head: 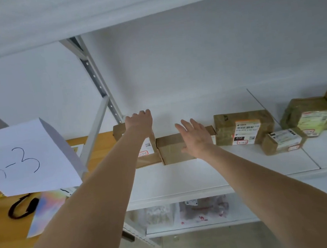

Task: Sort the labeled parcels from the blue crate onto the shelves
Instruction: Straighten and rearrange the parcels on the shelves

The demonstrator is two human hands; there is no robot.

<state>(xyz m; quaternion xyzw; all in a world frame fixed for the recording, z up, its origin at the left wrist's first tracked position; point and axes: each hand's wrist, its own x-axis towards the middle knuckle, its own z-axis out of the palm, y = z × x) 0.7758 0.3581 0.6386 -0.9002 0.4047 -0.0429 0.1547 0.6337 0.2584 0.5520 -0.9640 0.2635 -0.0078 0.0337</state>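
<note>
Gripping upright labelled parcel (pixel 148 147) from above with curled left hand (pixel 139 121) (fingertips hidden), label facing outward; holding spread right hand (pixel 195 138) over low carton (pixel 171 149) lying lengthwise along shelf (pixel 184 176).

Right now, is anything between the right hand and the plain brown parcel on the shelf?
Nothing visible. The right hand is open right at the plain brown parcel, overlapping its right part; whether it touches is unclear. The left hand curls over the labelled parcel beside it, clear of the way.

Handwritten "3-3" on white paper sheet (pixel 21 159), "010" on shipping label (pixel 245 132) of taped parcel (pixel 223 129); other labels illegible
</note>
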